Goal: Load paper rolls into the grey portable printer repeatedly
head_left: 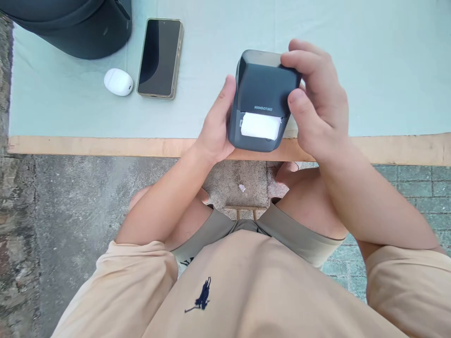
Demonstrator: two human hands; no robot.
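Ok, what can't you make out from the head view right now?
- Dark bag: cut off by the top edge.
- Label printer: sides covered by the left hand and right hand.
- White label: any print too small to tell.
- Phone: screen dark.

The head camera looks steeply down, close over the table edge (105, 146); lap below.

Both hands, left hand (214, 126) & right hand (317, 98), grip dark label printer (262, 89) w/ white label (260, 126).
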